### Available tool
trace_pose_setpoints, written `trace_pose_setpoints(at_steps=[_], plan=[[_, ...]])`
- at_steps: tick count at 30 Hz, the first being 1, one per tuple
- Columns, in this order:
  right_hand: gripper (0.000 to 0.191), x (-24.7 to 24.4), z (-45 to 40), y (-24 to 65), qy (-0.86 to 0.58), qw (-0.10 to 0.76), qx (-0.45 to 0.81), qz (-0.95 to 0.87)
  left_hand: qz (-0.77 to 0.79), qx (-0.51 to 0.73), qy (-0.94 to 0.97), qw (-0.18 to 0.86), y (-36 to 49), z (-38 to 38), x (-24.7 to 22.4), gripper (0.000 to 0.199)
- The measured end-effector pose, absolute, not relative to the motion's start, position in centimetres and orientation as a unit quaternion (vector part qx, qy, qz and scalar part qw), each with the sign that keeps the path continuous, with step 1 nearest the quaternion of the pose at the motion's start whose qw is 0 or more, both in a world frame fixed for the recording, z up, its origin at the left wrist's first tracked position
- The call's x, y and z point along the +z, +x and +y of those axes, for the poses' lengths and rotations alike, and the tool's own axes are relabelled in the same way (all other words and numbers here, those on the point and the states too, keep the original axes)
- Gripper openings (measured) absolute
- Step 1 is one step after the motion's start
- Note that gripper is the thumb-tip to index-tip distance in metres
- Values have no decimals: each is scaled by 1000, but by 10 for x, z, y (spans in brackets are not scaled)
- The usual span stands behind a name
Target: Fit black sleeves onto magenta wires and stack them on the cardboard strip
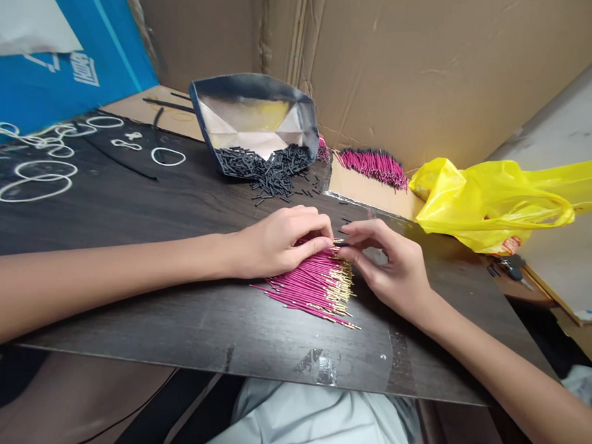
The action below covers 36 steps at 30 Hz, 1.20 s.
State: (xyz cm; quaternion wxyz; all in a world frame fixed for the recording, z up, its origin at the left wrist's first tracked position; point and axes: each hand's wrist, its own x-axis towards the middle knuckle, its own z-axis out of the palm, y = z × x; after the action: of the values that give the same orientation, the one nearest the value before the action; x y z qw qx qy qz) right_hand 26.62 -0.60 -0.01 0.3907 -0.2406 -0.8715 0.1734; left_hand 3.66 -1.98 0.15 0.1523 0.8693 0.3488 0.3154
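Observation:
A pile of thin pink wires with gold-coloured ends (310, 283) lies on the dark table, its gold ends toward the right. Over the top of the pile rests my left hand (291, 241), thumb and forefinger pinched on the end of a pink wire. My right hand (387, 257) is just right of that wire's tip, thumb and forefinger closed around a small black tube (344, 244). The tube's end and the wire's tip meet or nearly meet; the exact contact is too small to tell.
Behind the hands, an open box (206, 134) spills short black tubes (275, 174). Finished-looking pink wires (374, 167) lie on cardboard (363, 194) at the back right, beside a yellow bag (494, 199). White rubber bands (37, 179) are at the left. The table's front edge is near.

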Motion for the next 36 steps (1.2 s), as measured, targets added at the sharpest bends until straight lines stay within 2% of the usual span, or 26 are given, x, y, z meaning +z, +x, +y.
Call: trace_pose_setpoints(at_steps=[4,17,26,31,36], plan=[[21,0,-9,265,-226,387,117,-886,347,306,872,158,37,-19,1,18],[14,2,-6,265,-262,404,155,-863,389,310,852,165,36,-19,3,23],[12,3,-2,268,-253,372,136,-883,382,318,853,160,36,-19,2,20],[15,2,-1,268,-245,371,129,-886,381,361,834,170,37,-20,2,20],[15,1,-2,268,-233,364,97,-897,374,366,838,156,38,-21,3,14]])
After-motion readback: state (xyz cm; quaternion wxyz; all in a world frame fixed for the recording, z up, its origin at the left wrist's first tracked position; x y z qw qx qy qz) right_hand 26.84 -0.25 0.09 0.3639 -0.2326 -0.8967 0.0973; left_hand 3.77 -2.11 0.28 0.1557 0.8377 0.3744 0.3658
